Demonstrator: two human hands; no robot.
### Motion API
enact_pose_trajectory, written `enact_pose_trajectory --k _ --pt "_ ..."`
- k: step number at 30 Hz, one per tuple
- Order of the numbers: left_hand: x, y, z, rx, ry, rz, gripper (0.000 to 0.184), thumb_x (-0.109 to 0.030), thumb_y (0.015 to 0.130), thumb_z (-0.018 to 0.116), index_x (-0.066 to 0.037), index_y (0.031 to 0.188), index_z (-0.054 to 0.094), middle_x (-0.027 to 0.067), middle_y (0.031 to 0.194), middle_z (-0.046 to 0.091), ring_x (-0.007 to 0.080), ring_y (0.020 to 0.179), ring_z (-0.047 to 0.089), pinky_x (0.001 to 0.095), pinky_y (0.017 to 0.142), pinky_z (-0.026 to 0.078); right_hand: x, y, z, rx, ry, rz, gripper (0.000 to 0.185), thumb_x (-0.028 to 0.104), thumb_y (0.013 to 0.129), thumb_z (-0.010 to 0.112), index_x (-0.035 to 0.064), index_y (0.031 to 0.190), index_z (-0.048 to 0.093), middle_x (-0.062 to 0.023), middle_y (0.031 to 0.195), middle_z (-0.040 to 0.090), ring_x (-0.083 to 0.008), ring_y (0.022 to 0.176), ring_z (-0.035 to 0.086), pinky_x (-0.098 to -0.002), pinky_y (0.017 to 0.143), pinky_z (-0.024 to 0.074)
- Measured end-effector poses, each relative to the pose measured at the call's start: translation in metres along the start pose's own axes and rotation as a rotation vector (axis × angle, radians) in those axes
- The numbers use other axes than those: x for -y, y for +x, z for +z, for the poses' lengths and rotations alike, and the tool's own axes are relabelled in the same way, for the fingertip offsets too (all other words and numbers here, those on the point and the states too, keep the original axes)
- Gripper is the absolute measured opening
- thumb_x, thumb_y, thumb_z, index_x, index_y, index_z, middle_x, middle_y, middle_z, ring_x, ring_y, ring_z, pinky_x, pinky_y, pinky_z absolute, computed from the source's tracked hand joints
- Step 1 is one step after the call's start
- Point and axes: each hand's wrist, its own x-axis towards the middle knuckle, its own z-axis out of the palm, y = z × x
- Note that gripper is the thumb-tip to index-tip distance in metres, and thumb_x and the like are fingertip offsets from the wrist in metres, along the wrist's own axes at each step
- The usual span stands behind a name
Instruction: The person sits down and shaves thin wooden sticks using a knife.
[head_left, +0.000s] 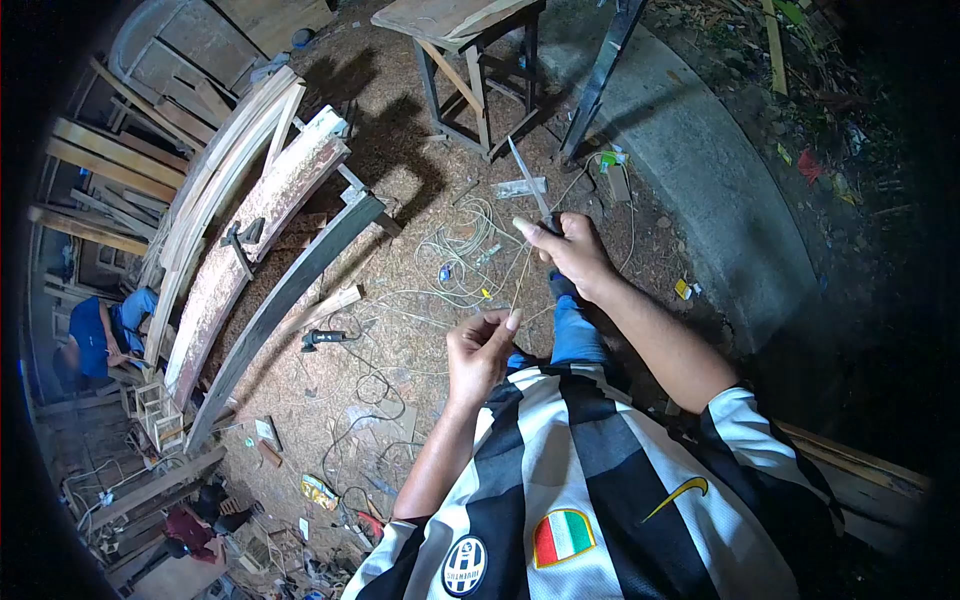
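Note:
My right hand [580, 258] is closed around the dark handle of a knife [530, 182], whose long pale blade points up and away from me. Its thumb lies along the base of the blade. Lower and to the left, my left hand [482, 350] pinches a thin yellowish strand [521, 280] between thumb and fingers. The strand stretches up toward the knife hand; whether it is cord or a sliver of wood I cannot tell. Loops of pale cord [460, 240] lie on the ground beyond my hands.
A wooden stool-like table [450, 20] stands ahead. Long planks on a bench [255, 235] with a clamp [240, 240] fill the left. An angle grinder [325, 340] with its cable lies on the littered floor. A concrete strip [690, 150] runs right. Two people are at far left.

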Motion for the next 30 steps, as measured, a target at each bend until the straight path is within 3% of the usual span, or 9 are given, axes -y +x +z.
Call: enact_pose_trajectory --k 2,9,13,15,17,19,25,29,30 --pt "0.002 0.001 0.003 -0.047 0.035 0.11 0.025 -0.021 0.096 0.068 0.004 0.1 0.069 -0.0034 0.056 0.052 0.0025 0.039 0.039 0.0213 0.035 0.025 0.005 0.0 0.001 -0.018 0.04 0.029 0.033 0.039 0.093 0.069 0.0093 0.079 0.065 0.006 0.062 0.054 -0.0035 0.054 0.045 -0.0223 0.05 0.0317" --pt "-0.003 -0.004 -0.005 -0.057 0.015 0.07 0.026 -0.023 0.098 0.066 0.003 0.098 0.069 -0.0016 0.053 0.051 0.0037 0.037 0.039 0.0221 0.034 0.025 0.007 -0.002 0.002 -0.051 0.197 -0.099 0.03 0.038 0.1 0.06 0.0082 0.094 0.063 0.0017 0.068 0.056 -0.0039 0.057 0.044 -0.0229 0.051 0.0306" --pt "-0.007 -0.005 -0.004 -0.067 -0.036 0.063 0.028 -0.025 0.099 0.063 0.003 0.098 0.069 -0.001 0.051 0.05 0.0049 0.035 0.038 0.0229 0.033 0.024 0.004 -0.024 -0.011 -0.056 -0.047 -0.236 0.033 0.036 0.104 0.051 0.006 0.093 0.059 -0.001 0.069 0.056 -0.0073 0.06 0.047 -0.0255 0.055 0.0357" --pt "-0.008 -0.005 -0.005 -0.071 -0.051 0.066 0.028 -0.025 0.1 0.063 0.003 0.098 0.069 -0.0012 0.051 0.049 0.0052 0.035 0.037 0.0231 0.033 0.024 0.016 -0.046 -0.01 -0.019 -0.422 -0.385 0.035 0.035 0.104 0.052 0.0039 0.089 0.06 -0.0054 0.068 0.057 -0.0109 0.062 0.055 -0.0285 0.057 0.0418" --pt "-0.007 -0.004 -0.005 -0.053 -0.096 0.057 0.029 -0.025 0.1 0.062 0.003 0.099 0.069 -0.0013 0.051 0.048 0.0053 0.034 0.036 0.0234 0.033 0.023 0.02 -0.061 -0.005 -0.021 -0.563 -0.542 0.038 0.039 0.101 0.054 0.0065 0.082 0.059 -0.0097 0.06 0.057 -0.0263 0.054 0.063 -0.0386 0.05 0.0447" --pt "-0.005 -0.003 -0.005 -0.04 -0.123 0.062 0.028 -0.024 0.1 0.062 0.003 0.099 0.069 -0.0017 0.051 0.048 0.005 0.035 0.035 0.0234 0.033 0.023 0.019 -0.07 -0.004 0.014 -0.703 -0.733 0.035 0.037 0.099 0.057 0.0081 0.081 0.06 -0.0102 0.061 0.058 -0.0283 0.056 0.064 -0.0398 0.049 0.0457" --pt "-0.007 -0.007 0.0 -0.065 -0.06 0.119 0.024 -0.018 0.1 0.063 0.004 0.103 0.07 -0.0037 0.052 0.048 0.0032 0.037 0.035 0.0224 0.035 0.023 0.023 -0.045 -0.02 -0.131 -0.806 -0.745 0.029 0.034 0.098 0.059 0.011 0.08 0.062 -0.0075 0.062 0.061 -0.0242 0.054 0.064 -0.0389 0.046 0.0457" --pt "-0.007 -0.007 0.003 -0.087 0.028 0.19 0.022 -0.015 0.098 0.065 0.006 0.104 0.071 -0.0055 0.054 0.048 0.0023 0.042 0.036 0.0218 0.039 0.024 0.029 -0.06 -0.012 -0.049 -0.839 -0.861 0.029 0.035 0.099 0.058 0.0118 0.082 0.065 -0.0047 0.057 0.058 -0.0198 0.047 0.059 -0.0363 0.042 0.0433" --pt "-0.006 -0.007 0.004 -0.086 0.029 0.187 0.022 -0.015 0.098 0.065 0.006 0.104 0.071 -0.0055 0.054 0.048 0.0023 0.042 0.036 0.0218 0.039 0.024 0.021 -0.05 -0.019 -0.07 -0.892 -0.729 0.028 0.035 0.098 0.059 0.0128 0.083 0.065 -0.0042 0.055 0.058 -0.0188 0.045 0.058 -0.0366 0.042 0.0425"
